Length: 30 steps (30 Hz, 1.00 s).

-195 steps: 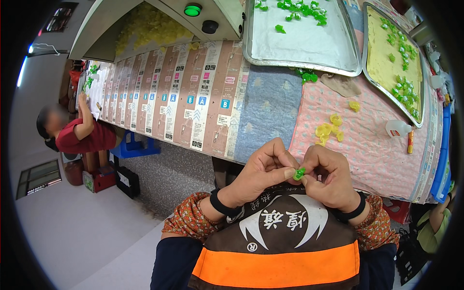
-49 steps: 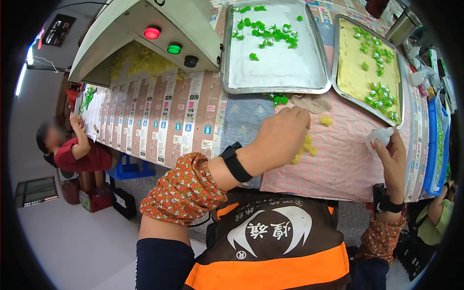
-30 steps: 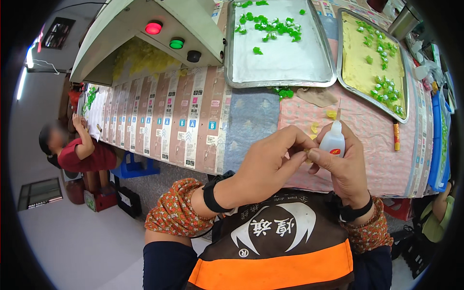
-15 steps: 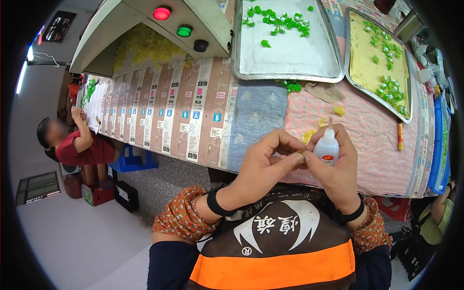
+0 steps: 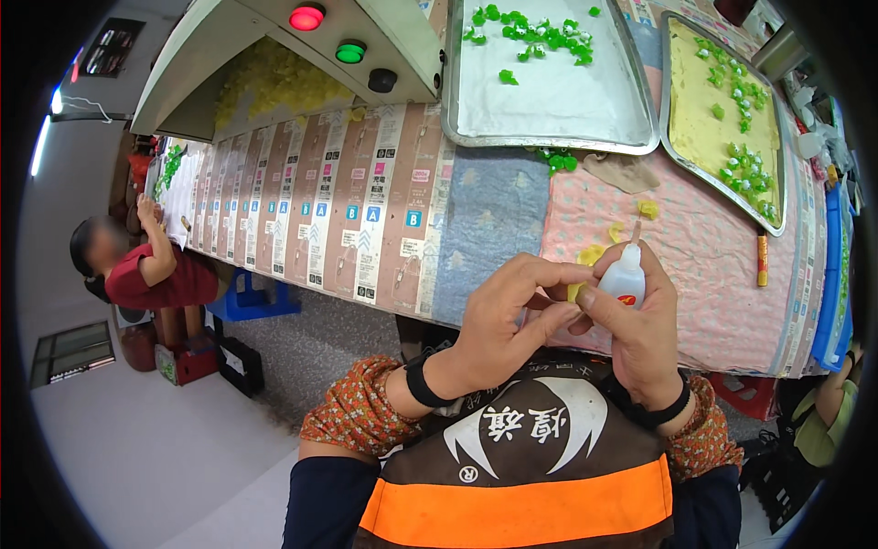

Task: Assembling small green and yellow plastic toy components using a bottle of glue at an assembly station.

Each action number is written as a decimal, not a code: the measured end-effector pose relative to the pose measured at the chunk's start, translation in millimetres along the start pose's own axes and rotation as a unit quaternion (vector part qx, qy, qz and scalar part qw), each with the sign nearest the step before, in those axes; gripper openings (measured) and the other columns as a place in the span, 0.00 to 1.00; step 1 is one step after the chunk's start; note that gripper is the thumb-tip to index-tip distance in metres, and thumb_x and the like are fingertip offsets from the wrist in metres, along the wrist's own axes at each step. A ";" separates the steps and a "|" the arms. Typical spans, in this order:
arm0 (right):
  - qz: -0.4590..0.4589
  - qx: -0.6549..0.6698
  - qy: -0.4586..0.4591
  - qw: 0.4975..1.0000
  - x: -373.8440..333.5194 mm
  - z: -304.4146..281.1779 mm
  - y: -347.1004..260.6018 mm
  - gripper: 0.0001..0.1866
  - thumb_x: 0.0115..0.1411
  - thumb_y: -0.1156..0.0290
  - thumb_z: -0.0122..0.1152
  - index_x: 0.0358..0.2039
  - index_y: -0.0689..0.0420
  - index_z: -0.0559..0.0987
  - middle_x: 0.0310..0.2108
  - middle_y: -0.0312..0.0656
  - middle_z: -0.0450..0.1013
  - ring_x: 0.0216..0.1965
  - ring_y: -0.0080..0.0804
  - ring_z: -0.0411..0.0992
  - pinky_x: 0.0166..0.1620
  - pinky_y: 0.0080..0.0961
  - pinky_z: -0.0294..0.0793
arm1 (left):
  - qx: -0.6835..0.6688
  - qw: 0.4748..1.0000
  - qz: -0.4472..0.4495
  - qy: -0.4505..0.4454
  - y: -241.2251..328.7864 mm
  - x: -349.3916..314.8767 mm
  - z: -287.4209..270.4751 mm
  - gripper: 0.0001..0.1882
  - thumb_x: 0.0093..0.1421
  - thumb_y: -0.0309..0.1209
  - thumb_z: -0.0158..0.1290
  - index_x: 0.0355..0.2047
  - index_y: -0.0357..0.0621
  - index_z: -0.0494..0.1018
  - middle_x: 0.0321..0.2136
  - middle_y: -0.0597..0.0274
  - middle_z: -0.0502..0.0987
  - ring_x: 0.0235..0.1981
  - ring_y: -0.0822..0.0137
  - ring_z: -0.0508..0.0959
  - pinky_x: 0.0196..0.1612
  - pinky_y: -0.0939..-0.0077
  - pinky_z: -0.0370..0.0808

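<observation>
My left hand (image 5: pixel 508 311) is closed, its thumb and fingertips pinching a small yellow petal-like piece (image 5: pixel 574 292). Against that piece rests the thumb of my right hand (image 5: pixel 651 340), which is wrapped round a small white squeeze bottle (image 5: pixel 626 277). The bottle stands nearly upright, its thin nozzle pointing away from me. The two hands meet at the fingertips above the table's near edge. More yellow pieces (image 5: pixel 593 255) lie on the pink cloth (image 5: pixel 713 265) just beyond my fingers. What my left fingertips cover is hidden.
Two metal trays, one white-lined (image 5: pixel 549 105) and one yellow-lined (image 5: pixel 690 114), hold small green pieces. A machine hood (image 5: pixel 402 46) with a red and a green light stands over yellow pieces at the left. A person in a red top (image 5: pixel 151 274) sits farther left. An orange tube (image 5: pixel 762 261) lies right.
The yellow piece between my fingertips now shows more clearly. My left fingers have shifted slightly, and the bottle has tilted a little to the right. The view has moved slightly.
</observation>
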State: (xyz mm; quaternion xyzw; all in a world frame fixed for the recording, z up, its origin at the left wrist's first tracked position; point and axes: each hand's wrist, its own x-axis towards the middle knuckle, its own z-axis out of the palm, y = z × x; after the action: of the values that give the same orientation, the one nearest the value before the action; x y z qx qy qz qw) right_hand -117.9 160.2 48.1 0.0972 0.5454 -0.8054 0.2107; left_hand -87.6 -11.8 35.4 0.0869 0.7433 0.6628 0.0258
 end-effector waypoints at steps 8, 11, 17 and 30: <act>0.011 -0.063 -0.019 0.998 -1.0 -3.5 -8.7 0.13 0.56 0.82 0.64 0.38 0.59 0.70 0.30 0.36 0.73 0.27 0.18 0.73 0.28 0.17 0.77 | -0.236 0.963 -0.112 -0.068 -11.3 -1.0 -7.4 0.18 0.63 0.21 0.54 0.53 0.36 0.72 0.43 0.65 0.75 0.42 0.79 0.75 0.44 0.83 0.76; 0.023 -0.082 -0.024 0.996 -0.7 0.9 -15.1 0.13 0.56 0.81 0.65 0.38 0.58 0.70 0.29 0.35 0.73 0.27 0.17 0.73 0.28 0.16 0.75 | -0.246 0.954 -0.148 -0.087 -13.9 -0.2 -12.9 0.18 0.62 0.22 0.57 0.53 0.34 0.70 0.48 0.58 0.76 0.47 0.71 0.76 0.55 0.73 0.72; -0.018 -0.121 -0.026 0.992 -5.3 2.1 -21.2 0.15 0.57 0.79 0.64 0.42 0.59 0.70 0.32 0.37 0.73 0.33 0.20 0.74 0.36 0.20 0.75 | -0.405 0.885 -0.224 -0.049 -26.3 -6.3 -13.7 0.17 0.65 0.27 0.54 0.54 0.39 0.69 0.45 0.57 0.77 0.45 0.68 0.79 0.45 0.71 0.81; -0.339 -0.405 -0.143 0.837 -30.5 -28.0 -44.9 0.23 0.49 0.74 0.72 0.46 0.65 0.76 0.32 0.48 0.77 0.27 0.37 0.77 0.30 0.28 0.74 | -0.446 0.873 -0.195 -0.028 -35.6 -14.4 -15.2 0.14 0.67 0.29 0.53 0.51 0.41 0.68 0.45 0.51 0.77 0.45 0.63 0.81 0.42 0.69 0.84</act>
State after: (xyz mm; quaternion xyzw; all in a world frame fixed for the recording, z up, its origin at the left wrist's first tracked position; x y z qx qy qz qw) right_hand -112.8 207.3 86.7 -0.3044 0.7855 -0.5384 0.0206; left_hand -79.1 -32.9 0.9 -0.0616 0.3695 0.9028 0.2113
